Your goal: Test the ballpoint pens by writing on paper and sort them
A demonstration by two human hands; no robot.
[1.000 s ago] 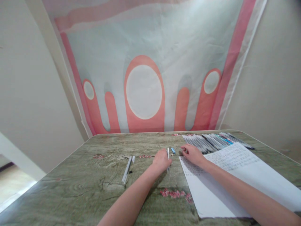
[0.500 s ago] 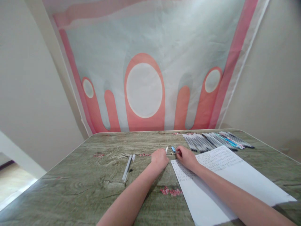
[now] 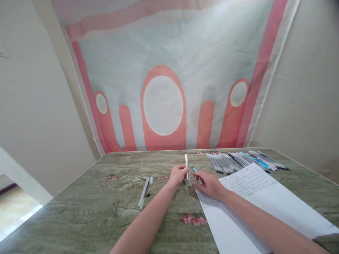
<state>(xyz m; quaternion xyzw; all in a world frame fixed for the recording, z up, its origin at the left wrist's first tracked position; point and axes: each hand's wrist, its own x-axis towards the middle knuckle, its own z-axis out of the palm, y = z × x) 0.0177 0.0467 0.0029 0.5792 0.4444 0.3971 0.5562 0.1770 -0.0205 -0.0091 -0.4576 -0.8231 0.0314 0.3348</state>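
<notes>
Near the middle of the table, my left hand point(image 3: 179, 174) pinches a white pen point(image 3: 186, 162) that stands roughly upright. Just to its right is my right hand point(image 3: 208, 183), thumb and fingers apart, over the top left corner of the written sheet point(image 3: 246, 183). I make out nothing between its fingers. A small blue piece point(image 3: 195, 169) lies just beyond my right fingertips. Some thin, clear item shows faintly between the two hands, too small to name.
Left of my left arm lie a clear pen tube point(image 3: 143, 192), a small clear cap point(image 3: 151, 180) and a black piece point(image 3: 148, 195). A long row of pens point(image 3: 225, 163) spreads along the back right of the wood-patterned table point(image 3: 87, 197).
The white pen has come up and stands more upright in my left hand. My right fingers have opened and shifted slightly toward me. The view has tilted a little.
</notes>
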